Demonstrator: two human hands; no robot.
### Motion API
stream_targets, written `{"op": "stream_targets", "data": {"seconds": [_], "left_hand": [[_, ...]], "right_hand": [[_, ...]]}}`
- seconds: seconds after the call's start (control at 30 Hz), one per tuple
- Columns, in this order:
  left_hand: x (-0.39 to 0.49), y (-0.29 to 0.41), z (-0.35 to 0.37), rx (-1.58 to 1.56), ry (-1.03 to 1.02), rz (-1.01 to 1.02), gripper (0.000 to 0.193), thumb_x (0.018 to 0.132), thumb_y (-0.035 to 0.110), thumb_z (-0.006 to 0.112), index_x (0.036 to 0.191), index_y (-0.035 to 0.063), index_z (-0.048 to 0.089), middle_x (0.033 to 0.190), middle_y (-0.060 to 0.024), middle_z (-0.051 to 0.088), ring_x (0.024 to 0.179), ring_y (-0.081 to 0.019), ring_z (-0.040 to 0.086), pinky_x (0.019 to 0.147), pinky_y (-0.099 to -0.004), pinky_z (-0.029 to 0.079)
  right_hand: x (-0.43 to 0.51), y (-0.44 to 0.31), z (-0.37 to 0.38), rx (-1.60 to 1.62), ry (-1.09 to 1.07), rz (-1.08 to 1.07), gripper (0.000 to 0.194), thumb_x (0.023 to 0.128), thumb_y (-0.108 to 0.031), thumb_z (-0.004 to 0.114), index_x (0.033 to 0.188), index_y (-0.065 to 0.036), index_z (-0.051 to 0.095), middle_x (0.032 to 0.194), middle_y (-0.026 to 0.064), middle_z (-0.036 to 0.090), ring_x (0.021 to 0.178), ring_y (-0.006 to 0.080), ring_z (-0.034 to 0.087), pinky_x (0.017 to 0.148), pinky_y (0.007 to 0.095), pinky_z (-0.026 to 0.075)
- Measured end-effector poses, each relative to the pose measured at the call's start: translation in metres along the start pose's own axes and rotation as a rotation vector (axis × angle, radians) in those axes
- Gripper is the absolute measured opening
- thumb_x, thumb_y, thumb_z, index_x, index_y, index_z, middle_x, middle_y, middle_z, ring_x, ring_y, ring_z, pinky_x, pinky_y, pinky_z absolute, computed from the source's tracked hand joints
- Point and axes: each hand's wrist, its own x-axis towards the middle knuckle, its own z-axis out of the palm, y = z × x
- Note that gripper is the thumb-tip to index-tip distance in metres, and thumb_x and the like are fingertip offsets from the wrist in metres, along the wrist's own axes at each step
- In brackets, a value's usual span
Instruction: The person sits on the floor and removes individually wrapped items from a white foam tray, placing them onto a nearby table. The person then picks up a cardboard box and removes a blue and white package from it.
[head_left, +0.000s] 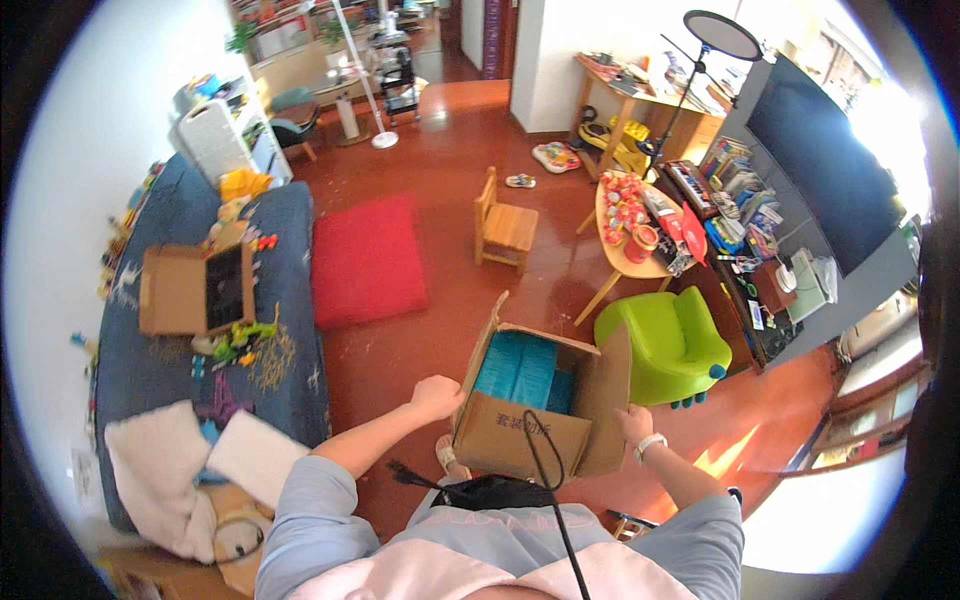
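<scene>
An opened cardboard box with raised flaps is held in front of my body. Inside it lie several teal boxes. My left hand grips the box at its left side. At the right, my right hand, with a white watch on its wrist, holds the right flap. Fingers of both hands are partly hidden by the cardboard. Dark writing marks the near flap, and a black cord hangs across it.
To the left, a blue sofa carries an open carton, toys and cushions. A red mat lies on the floor. Ahead stands a small wooden chair. A green armchair and a cluttered low table are to the right.
</scene>
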Motion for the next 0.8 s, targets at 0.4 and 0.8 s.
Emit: {"op": "stream_targets", "data": {"seconds": [0.4,0.8], "left_hand": [[0.269,0.033,-0.024,0.104,-0.239,0.379,0.033,0.077,0.029,0.047,0.074,0.0023,0.066,0.079,-0.0204,0.064,0.076,-0.0374,0.062,0.067,-0.0474,0.05],[0.472,0.124,-0.026,0.273,-0.625,0.728,0.027,0.069,0.026,0.051,0.072,0.0046,0.067,0.078,-0.0168,0.065,0.075,-0.0353,0.064,0.067,-0.0462,0.051]], "right_hand": [[0.025,0.036,0.058,0.202,0.462,0.448,0.031,0.081,-0.029,0.059,0.079,0.002,0.062,0.07,0.0211,0.061,0.065,0.0343,0.059,0.063,0.0411,0.046],[0.081,-0.007,0.08,0.389,0.727,0.914,0.023,0.08,-0.017,0.061,0.089,0.004,0.064,0.08,0.0188,0.066,0.072,0.0269,0.064,0.068,0.036,0.048]]}}
